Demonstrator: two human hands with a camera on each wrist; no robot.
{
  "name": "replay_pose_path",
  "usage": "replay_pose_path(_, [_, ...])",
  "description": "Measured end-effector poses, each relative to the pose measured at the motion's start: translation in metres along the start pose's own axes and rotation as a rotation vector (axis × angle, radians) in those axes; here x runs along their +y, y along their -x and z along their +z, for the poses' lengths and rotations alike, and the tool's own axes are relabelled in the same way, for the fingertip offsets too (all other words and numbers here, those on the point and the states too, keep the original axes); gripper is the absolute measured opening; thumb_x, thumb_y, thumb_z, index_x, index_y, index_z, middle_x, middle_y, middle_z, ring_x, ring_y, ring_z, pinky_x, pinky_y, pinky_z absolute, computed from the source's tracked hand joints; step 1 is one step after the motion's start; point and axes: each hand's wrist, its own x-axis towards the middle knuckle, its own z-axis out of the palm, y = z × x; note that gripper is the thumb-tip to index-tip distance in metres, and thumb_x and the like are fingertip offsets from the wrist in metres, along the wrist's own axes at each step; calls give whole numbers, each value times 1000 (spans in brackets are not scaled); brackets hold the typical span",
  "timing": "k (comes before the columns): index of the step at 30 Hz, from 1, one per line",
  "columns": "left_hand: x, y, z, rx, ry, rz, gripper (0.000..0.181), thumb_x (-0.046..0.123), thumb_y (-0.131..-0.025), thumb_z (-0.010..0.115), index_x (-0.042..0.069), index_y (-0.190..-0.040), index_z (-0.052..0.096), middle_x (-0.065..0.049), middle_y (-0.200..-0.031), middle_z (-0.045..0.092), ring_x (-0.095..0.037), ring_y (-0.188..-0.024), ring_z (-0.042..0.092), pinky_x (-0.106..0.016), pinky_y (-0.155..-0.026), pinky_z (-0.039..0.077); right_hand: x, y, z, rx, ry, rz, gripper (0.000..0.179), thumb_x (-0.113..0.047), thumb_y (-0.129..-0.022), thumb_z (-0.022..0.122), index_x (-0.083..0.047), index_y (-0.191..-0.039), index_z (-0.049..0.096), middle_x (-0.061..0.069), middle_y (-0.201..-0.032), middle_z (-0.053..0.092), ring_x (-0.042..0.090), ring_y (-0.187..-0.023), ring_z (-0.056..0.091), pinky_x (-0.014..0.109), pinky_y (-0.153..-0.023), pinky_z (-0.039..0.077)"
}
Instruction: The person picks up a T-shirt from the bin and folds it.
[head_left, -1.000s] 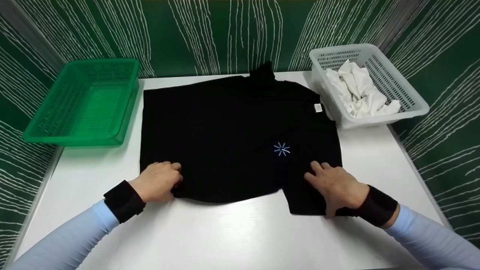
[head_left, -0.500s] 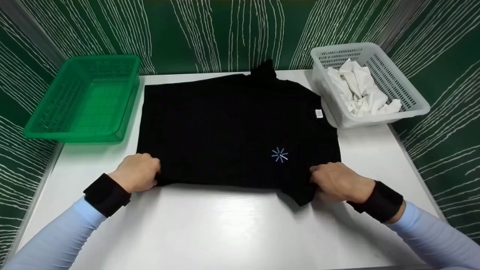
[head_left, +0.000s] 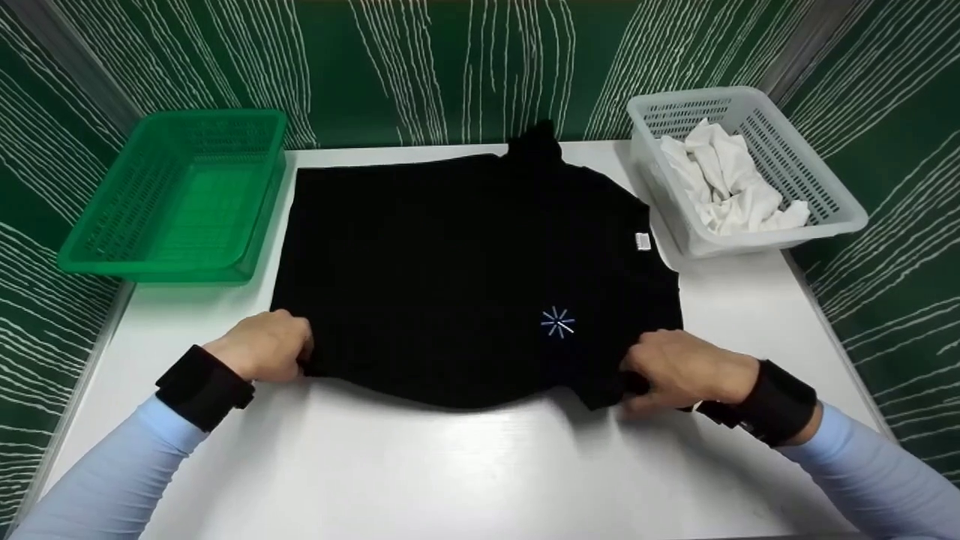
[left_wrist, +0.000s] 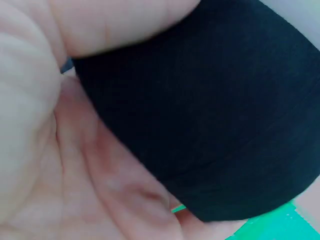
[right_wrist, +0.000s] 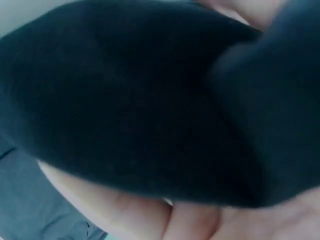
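A black T-shirt [head_left: 450, 262] with a small light starburst print and a white label lies spread sideways on the white table. Its hem is at the left, its neck at the right. At the near left corner my left hand [head_left: 262, 345] grips the hem; in the left wrist view the black cloth [left_wrist: 200, 110] sits between thumb and fingers. My right hand [head_left: 686, 367] holds the near sleeve, and in the right wrist view folded cloth [right_wrist: 125, 105] lies over its curled fingers. Between the hands the near edge sags in a curve.
A green plastic basket [head_left: 262, 217] stands at the back left. Opposite it, a translucent white basket [head_left: 832, 217] holds crumpled white cloth [head_left: 727, 180]. The white table [head_left: 450, 480] reaches toward me, with green patterned walls [head_left: 420, 75] around its back and sides.
My left hand has shifted left to the shirt's corner and gathered the hem. The right hand has curled round the sleeve, drawing it in. The near edge pulled straight, then sagged again.
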Motion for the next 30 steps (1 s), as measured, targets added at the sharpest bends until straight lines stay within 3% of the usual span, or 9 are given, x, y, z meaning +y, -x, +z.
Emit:
replay_pose_path(3, [-5, -2, -7, 48, 18, -16, 10, 4, -85, 87, 5, -95, 85, -16, -91, 83, -29, -78, 75, -51, -72, 65, 5, 0, -11, -9, 16, -4, 32, -33, -79, 97, -24, -75, 67, -16, -65, 55, 4, -62, 51, 29, -56, 47])
replay_pose_path(7, [-12, -4, -19, 170, 20, -23, 10, 9, -92, 86, 2, -99, 83, -19, -92, 81, -37, -81, 76, -56, -70, 63, 19, -3, -34, 44, 12, -39, 22, -19, -83, 94, -21, -88, 74, -10, -81, 73, 8, -73, 67, 35, -67, 59])
replay_pose_path(10, [-18, -5, -30, 280, 10, -39, 13, 12, -96, 85, 1, -102, 82, -23, -95, 82, -47, -85, 77, -62, -68, 62, 34, -10, -58, 149, -37, -130, 16, -10, -87, 91, -17, -94, 78, -6, -89, 79, 10, -80, 73, 35, -74, 63])
replay_pose_path(14, [-26, -12, -45, 403, 4, -82, 18, 14, -100, 82, -1, -110, 82, -30, -102, 82, -56, -88, 76, -69, -66, 60, 57, -25, -89, 312, -110, -213, 10, -4, -96, 83, -14, -96, 83, -7, -86, 80, 1, -75, 67, 25, -72, 58])
replay_pose_path(19, [-38, -28, -55, 466, 38, -143, 27, 15, -103, 77, -5, -121, 81, -35, -112, 80, -59, -95, 76, -71, -71, 61, 82, -49, -115, 378, -137, -45, 10, -10, -104, 79, -13, -96, 85, -6, -78, 74, -5, -68, 54, 17, -70, 48])
replay_pose_path(25, [-52, -53, -64, 440, 69, -260, 37, 14, -104, 71, -9, -133, 75, -42, -126, 74, -64, -108, 72, -76, -81, 61, 110, -78, -129, 410, -112, 119, 18, -16, -106, 76, -10, -91, 84, -4, -70, 64, 2, -63, 48, 25, -67, 40])
replay_pose_path(30, [-57, -73, -68, 403, 25, -339, 21, 6, -99, 67, -10, -108, 76, -42, -111, 74, -62, -99, 74, -74, -78, 63, 128, -100, -137, 441, -120, 233, 21, -21, -108, 74, -8, -95, 85, 2, -76, 73, 6, -67, 53, 26, -70, 41])
